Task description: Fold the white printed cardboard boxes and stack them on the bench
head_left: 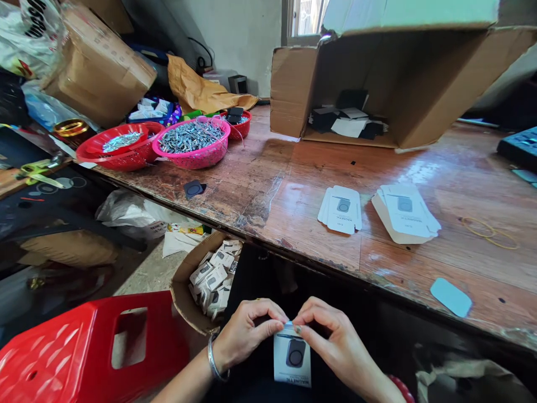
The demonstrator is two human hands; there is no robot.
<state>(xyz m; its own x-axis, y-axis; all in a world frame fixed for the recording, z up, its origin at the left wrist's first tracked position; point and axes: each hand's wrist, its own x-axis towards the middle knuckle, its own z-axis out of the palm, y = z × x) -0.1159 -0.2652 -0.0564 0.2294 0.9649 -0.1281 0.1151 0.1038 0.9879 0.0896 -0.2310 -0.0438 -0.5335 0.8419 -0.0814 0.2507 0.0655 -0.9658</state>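
A small white printed box [292, 358] with a dark device pictured on it hangs upright over my lap. My left hand [255, 327] pinches its top edge at the left, thumb against fingers. Close beside it, my right hand [327, 330] pinches the same top edge from the right, fingertips nearly touching the left ones. On the table [235, 196] lie a small stack of flat white cards [342, 210] and a thicker stack [405, 212] to its right.
An open cardboard box [293, 92] stands at the back. Pink [193, 159] and red [121, 159] baskets hold metal parts. Below the table edge, a carton [184, 294] holds many small boxes, beside a red stool [84, 347]. A pale blue card [451, 296] lies near the edge.
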